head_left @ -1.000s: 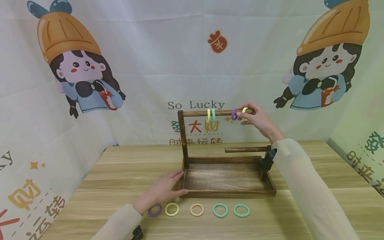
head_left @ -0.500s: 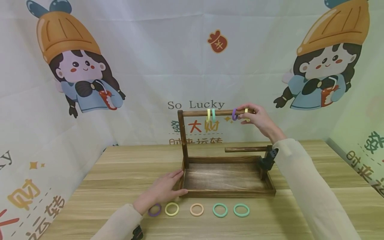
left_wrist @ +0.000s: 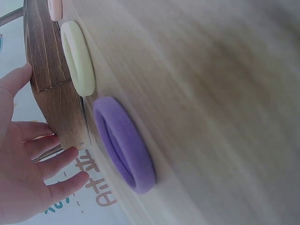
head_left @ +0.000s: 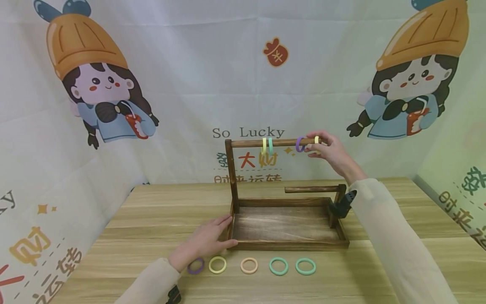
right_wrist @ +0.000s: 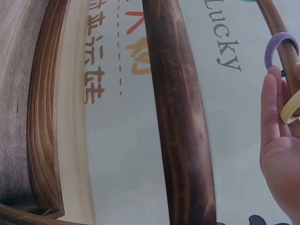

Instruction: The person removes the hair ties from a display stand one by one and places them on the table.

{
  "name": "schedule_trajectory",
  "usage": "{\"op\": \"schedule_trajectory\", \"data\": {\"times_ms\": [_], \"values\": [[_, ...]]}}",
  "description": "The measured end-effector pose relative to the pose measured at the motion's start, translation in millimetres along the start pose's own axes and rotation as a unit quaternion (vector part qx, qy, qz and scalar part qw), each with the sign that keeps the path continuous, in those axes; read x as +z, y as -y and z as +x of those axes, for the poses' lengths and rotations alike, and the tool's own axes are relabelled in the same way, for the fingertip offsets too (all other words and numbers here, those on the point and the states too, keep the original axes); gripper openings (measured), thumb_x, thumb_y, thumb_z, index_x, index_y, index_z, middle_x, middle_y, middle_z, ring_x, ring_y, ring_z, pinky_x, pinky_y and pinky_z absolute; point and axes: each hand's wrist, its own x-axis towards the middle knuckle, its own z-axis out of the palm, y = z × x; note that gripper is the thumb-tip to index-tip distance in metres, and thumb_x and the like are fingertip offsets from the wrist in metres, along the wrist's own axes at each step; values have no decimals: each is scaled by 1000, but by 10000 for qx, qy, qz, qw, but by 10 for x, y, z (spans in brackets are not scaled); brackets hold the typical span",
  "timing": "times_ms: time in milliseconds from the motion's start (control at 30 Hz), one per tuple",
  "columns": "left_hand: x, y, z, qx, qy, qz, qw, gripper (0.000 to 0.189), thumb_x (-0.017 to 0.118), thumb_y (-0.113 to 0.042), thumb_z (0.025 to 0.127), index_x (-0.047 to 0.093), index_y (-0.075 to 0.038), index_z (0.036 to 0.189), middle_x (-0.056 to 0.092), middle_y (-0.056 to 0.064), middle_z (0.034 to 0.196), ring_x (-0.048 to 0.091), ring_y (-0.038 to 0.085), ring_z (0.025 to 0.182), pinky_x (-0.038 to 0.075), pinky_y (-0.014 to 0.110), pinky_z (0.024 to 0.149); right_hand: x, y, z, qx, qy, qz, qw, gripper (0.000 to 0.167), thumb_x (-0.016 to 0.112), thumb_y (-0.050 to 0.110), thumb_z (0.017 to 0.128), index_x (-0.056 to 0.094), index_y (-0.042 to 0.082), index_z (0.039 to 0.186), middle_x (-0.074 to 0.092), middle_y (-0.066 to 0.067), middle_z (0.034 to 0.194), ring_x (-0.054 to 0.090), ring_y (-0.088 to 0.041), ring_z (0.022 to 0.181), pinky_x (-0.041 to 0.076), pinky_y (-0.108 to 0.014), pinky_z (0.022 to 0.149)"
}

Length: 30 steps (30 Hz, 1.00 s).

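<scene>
My right hand (head_left: 329, 151) is at the free right end of the wooden rack's upper bar (head_left: 282, 142), its fingertips pinching the edge of a purple ring (right_wrist: 276, 44) that hangs round the bar. A pale yellow ring (head_left: 317, 143) also encircles the bar, between thumb and fingers and closer to the palm. Further left on that bar hang another yellow ring (head_left: 264, 146) and a mint green ring (head_left: 271, 145). With fingers spread, my left hand (head_left: 205, 240) rests on the left end of the rack's dark wooden tray (head_left: 288, 244).
On the table in front of the tray lie a purple ring (left_wrist: 124, 145), a yellow ring (left_wrist: 78, 58), a peach ring (head_left: 249, 266) and two mint green rings (head_left: 279, 267). A shorter lower bar (head_left: 309, 190) juts left from the rack's right post. A printed cloth (head_left: 190, 84) hangs behind.
My right hand has moved slightly right along the upper bar. The purple ring and the yellow ring beside it have slid right toward the bar's free end. The left hand has stayed put.
</scene>
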Motion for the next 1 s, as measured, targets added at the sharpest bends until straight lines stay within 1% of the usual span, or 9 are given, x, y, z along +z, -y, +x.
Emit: {"op": "schedule_trajectory", "data": {"times_ms": [133, 300, 367, 467, 600, 733, 833, 1000], "values": [[2, 2, 1, 4, 7, -12, 10000, 75, 50, -54, 82, 35, -2, 134, 32, 14, 137, 34, 40, 118, 28, 51, 95, -11, -1, -12, -44, -2, 91, 9999, 23, 49, 6, 90, 48, -1, 111, 47, -10, 98, 56, -20, 84, 49, -28, 75], [0, 1, 0, 3, 21, -19, 10000, 75, 50, -54, 82, 35, -2, 134, 32, 15, 137, 34, 41, 118, 28, 51, 95, -18, -3, -40, -9, -1, 140, 9999, 18, 50, 11, 90, 52, 10, 109, 51, -8, 96, 56, -18, 82, 49, -28, 75], [1, 2, 0, 21, 19, -4, 10000, 75, 50, -54, 82, 35, -2, 134, 32, 15, 137, 34, 41, 118, 28, 52, 95, -26, -10, -53, -14, -19, 247, 9997, 18, 52, 14, 90, 53, 13, 108, 53, -6, 97, 57, -17, 81, 49, -28, 74], [-3, 1, -3, 34, 6, 11, 10000, 75, 50, -54, 82, 35, -1, 134, 32, 15, 137, 33, 40, 118, 28, 51, 95, -36, -19, -65, -83, -53, 445, 9990, 17, 53, 17, 89, 54, 14, 106, 53, -4, 98, 58, -16, 80, 49, -27, 73], [-9, -1, -6, 48, 11, -2, 10000, 75, 50, -53, 82, 35, -1, 134, 31, 15, 137, 33, 40, 118, 27, 51, 95, -39, -34, -65, -86, -140, 570, 9982, 18, 51, 21, 90, 53, 12, 105, 50, -5, 101, 57, -15, 78, 50, -25, 72], [-15, -7, -9, 61, 15, -42, 10000, 75, 50, -53, 82, 35, 0, 133, 32, 16, 137, 34, 41, 118, 27, 53, 95, -29, -50, -67, -39, -248, 593, 9979, 28, 48, 23, 92, 48, 2, 111, 47, -7, 102, 57, -15, 76, 50, -25, 70], [-16, -10, -10, 62, 14, -50, 10000, 75, 51, -53, 82, 35, 0, 133, 32, 16, 137, 34, 42, 117, 28, 53, 94, -21, -55, -64, -98, -312, 643, 9974, 34, 47, 23, 92, 43, -4, 113, 48, -8, 99, 57, -15, 74, 50, -24, 69], [-11, -9, -8, 41, 19, -28, 10000, 75, 50, -53, 82, 35, -1, 134, 32, 15, 137, 34, 41, 117, 27, 54, 94, -24, -61, -63, -212, -377, 710, 9965, 28, 48, 20, 92, 44, -3, 107, 51, -8, 92, 57, -14, 71, 51, -23, 66]]}}
